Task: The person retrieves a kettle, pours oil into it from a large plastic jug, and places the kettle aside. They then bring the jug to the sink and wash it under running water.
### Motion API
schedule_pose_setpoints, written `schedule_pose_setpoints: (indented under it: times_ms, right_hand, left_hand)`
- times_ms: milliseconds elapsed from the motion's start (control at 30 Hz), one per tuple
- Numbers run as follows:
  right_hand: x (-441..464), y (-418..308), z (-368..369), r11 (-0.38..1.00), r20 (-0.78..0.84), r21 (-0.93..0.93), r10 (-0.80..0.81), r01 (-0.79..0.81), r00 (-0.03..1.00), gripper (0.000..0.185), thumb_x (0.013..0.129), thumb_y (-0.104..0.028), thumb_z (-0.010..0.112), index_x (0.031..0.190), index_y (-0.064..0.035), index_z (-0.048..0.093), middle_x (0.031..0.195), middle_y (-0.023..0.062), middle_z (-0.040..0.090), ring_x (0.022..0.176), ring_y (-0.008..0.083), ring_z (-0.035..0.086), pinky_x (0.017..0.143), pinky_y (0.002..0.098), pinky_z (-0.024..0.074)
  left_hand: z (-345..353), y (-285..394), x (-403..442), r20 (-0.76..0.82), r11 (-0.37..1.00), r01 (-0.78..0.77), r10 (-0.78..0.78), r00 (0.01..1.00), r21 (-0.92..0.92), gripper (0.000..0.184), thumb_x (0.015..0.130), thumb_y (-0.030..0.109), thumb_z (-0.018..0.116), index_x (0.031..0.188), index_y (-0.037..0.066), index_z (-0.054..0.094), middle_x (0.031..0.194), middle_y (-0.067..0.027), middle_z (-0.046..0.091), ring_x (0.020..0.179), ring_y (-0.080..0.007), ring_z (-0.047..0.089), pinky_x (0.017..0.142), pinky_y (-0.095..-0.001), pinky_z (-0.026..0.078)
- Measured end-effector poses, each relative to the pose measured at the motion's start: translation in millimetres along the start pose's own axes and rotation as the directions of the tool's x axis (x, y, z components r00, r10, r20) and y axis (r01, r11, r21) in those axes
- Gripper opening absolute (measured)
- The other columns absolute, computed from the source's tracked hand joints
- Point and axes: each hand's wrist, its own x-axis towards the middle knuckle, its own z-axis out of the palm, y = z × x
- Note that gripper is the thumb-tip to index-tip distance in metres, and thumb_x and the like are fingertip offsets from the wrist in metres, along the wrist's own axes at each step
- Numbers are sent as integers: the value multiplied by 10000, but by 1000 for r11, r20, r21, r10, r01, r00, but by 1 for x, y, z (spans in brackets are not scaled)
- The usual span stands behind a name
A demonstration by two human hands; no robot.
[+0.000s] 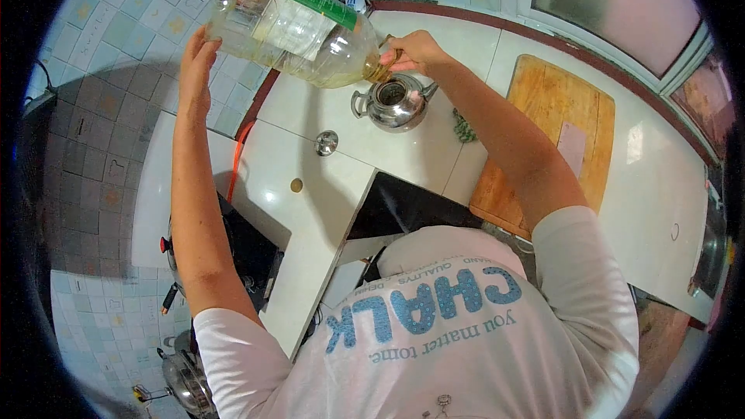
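Holding tilted plastic bottle, rounded shiny pot

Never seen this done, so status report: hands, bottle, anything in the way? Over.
Left hand at base of plastic bottle, right hand at neck. Bottle tilted, mouth at open metal teapot. Nothing visibly blocking; lid off, on counter.

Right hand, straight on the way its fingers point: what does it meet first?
The neck of the tilted bottle, which the right hand already seems to be touching, though depth there is unclear.
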Motion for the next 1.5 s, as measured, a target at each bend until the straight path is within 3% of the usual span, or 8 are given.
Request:
schedule_pose_setpoints:
  times_ms: [967,1067,1167,1267,1500]
  right_hand:
    - [-9,-4,3,999,-1,-42,-9,9,1000,305,875,-159,544,986,125,542,812,190,644,723,235,660,623,292,569]
    - [-15,-7,4,999,-15,-19,-33,33,999,293,860,-124,526,895,168,537,838,212,650,704,251,659,531,248,571]
    - [-13,-6,2,999,-8,-7,-46,46,999,297,860,-130,530,900,165,540,842,210,650,697,253,658,535,243,570]
    - [-14,-9,2,999,-13,-28,-23,22,1000,282,868,-141,544,961,126,555,816,198,643,709,240,659,626,296,572]
    - [-13,-10,2,1000,5,-17,-24,24,1000,298,879,-146,537,963,140,534,820,208,642,711,246,660,615,294,570]
  left_hand:
    - [-5,5,-6,13,1000,-11,11,1000,-15,533,810,286,547,1286,73,438,1263,-92,475,1196,-214,385,1016,-367,253]
    - [-4,6,-5,20,1000,-7,7,1000,-6,543,809,290,546,1292,70,431,1269,-91,472,1201,-213,384,1019,-364,251]
    - [-4,6,-5,11,1000,-18,18,1000,-11,551,808,290,548,1296,67,427,1274,-96,468,1203,-215,385,1023,-361,248]
    - [-2,10,-7,6,1000,-18,18,1000,-16,555,806,287,550,1298,65,425,1274,-102,468,1202,-216,387,1026,-360,247]
    - [-2,11,-6,9,1000,-16,16,1000,5,558,806,283,548,1302,62,420,1264,-105,477,1203,-217,386,1028,-365,245]
